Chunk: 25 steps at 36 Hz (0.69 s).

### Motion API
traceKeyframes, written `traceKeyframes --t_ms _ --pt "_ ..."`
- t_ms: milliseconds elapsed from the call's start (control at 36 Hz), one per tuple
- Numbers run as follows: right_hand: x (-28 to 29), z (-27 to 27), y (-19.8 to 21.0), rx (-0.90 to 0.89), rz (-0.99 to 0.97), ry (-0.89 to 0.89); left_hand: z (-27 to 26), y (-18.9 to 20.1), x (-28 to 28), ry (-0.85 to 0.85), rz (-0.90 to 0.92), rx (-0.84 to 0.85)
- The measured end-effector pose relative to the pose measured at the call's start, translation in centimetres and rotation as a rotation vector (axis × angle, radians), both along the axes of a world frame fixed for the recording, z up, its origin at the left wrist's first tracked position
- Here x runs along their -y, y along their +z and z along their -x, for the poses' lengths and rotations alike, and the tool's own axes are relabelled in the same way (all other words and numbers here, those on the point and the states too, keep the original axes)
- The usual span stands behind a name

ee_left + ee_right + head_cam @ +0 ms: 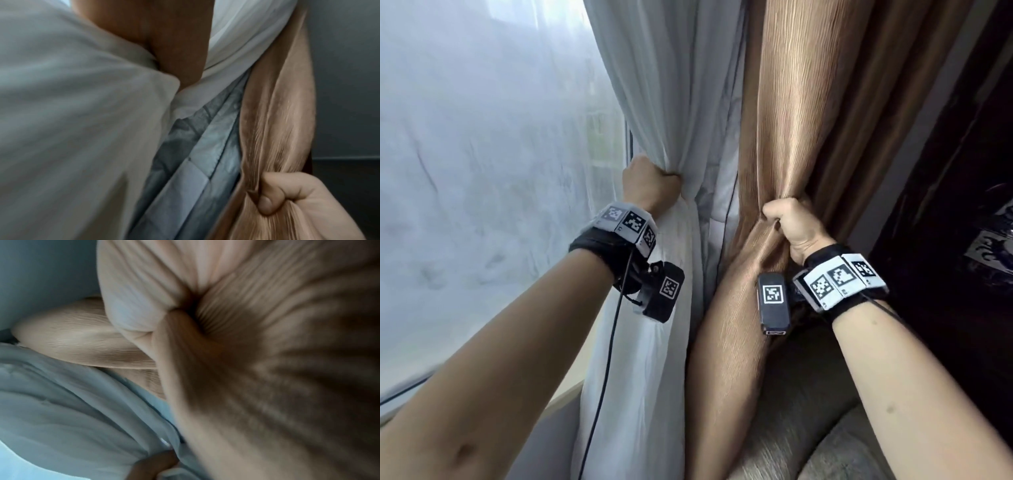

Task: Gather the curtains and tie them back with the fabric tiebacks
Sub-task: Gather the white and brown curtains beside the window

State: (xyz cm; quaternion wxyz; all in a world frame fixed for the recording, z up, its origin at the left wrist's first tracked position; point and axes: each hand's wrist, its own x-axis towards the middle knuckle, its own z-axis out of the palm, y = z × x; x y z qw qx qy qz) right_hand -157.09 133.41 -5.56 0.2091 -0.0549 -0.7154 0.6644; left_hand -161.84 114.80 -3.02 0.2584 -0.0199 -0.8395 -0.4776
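Observation:
A white sheer curtain (654, 85) hangs beside the window, and my left hand (650, 185) grips a bunch of it in a fist at mid height. To its right hangs a ribbed tan curtain (808, 102); my right hand (794, 229) is clenched round its gathered folds. In the left wrist view the white curtain (61, 113) fills the left side, and the right hand (292, 193) pinches the tan curtain (283, 113). The right wrist view is blurred, with tan curtain (287, 386) bunched close to the lens. No fabric tieback shows in any view.
A grey lining (717, 205) hangs between the two curtains. Misted window glass (482, 137) and its sill (561, 401) lie to the left. Dark wooden furniture (962, 240) stands close on the right, with a grey cushion (808, 428) below. A black cable (602, 377) dangles from my left wrist.

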Motion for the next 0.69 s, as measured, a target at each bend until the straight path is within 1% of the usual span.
traceKeyframes --t_ms 56,139,278,361,417,472,528,583,611,639,694 --pt "0.2 0.0 0.3 -0.008 -0.004 -0.026 -0.1 0.1 0.0 -0.044 -0.033 0.026" --pt "0.7 0.6 0.5 -0.012 -0.041 -0.080 -0.3 0.2 -0.1 -0.163 -0.122 0.057" --pt "1.8 1.2 0.9 0.028 -0.062 -0.082 -1.8 0.2 -0.5 -0.533 -0.310 0.094" --pt "2.6 1.5 1.2 0.017 -0.039 -0.060 -2.7 0.6 -0.4 -0.679 -0.309 0.146" --pt "3.4 1.7 1.2 0.004 -0.031 -0.042 -2.7 1.0 -0.3 -0.744 -0.278 0.171" --pt "4.0 2.0 1.0 0.008 -0.057 -0.043 -2.8 1.3 -0.3 -0.755 -0.255 0.186" --pt "3.8 2.4 0.8 0.065 -0.155 -0.025 -2.4 1.3 -0.3 -0.691 -0.280 0.169" --pt "3.3 2.7 0.4 0.162 -0.272 -0.043 -1.8 1.1 -0.2 -0.611 -0.328 0.134" --pt "3.0 2.8 0.2 0.192 -0.329 -0.078 -1.5 1.0 -0.2 -0.577 -0.342 0.116" --pt "2.6 2.8 -0.1 0.183 -0.374 -0.142 -1.0 0.8 -0.2 -0.541 -0.346 0.101" --pt "1.8 2.3 -0.5 0.074 -0.464 -0.352 -0.3 0.7 -0.1 -0.480 -0.356 0.086"
